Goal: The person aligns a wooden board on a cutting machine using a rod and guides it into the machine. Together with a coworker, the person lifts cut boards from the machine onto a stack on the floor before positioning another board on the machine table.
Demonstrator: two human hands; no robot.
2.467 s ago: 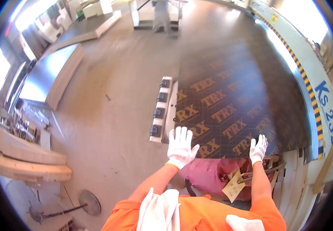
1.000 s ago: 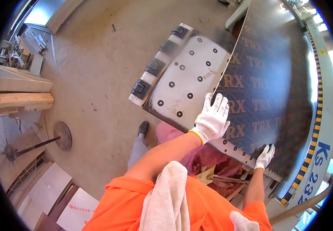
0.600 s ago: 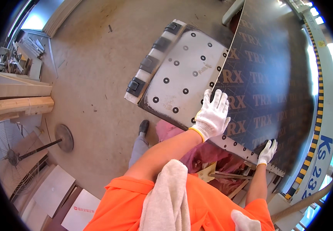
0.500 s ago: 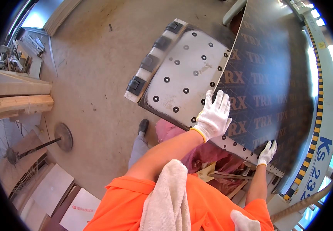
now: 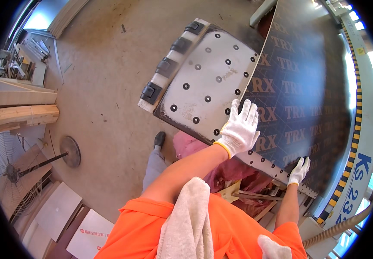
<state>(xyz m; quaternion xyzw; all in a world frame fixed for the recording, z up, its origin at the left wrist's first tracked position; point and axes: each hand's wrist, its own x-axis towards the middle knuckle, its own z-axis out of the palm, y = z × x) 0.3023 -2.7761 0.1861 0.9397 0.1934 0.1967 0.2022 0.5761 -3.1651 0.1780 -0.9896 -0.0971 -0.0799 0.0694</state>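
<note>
A large dark, smooth panel [image 5: 311, 93] printed with a repeated pale pattern lies flat on the right, its left edge overlapping a light grey machine table [image 5: 182, 101] dotted with black round inserts. My left hand [image 5: 240, 127], in a white knit glove with a yellow cuff, rests on the panel's near left edge, fingers stretched forward and the thumb side over the table. My right hand [image 5: 299, 172], gloved alike, lies on the panel's near edge, close to a narrow strip of the table, fingers extended. Neither hand grips anything that shows.
A machine beam [image 5: 354, 159] with yellow-and-black striping curves along the right. Black rollers [image 5: 165, 67] line the table's far left side. Pink plastic sheeting [image 5: 188, 146] and scraps lie beneath. A pedestal fan [image 5: 14, 172], stacked timber [image 5: 20, 118] and flat cartons [image 5: 89, 235] are at left.
</note>
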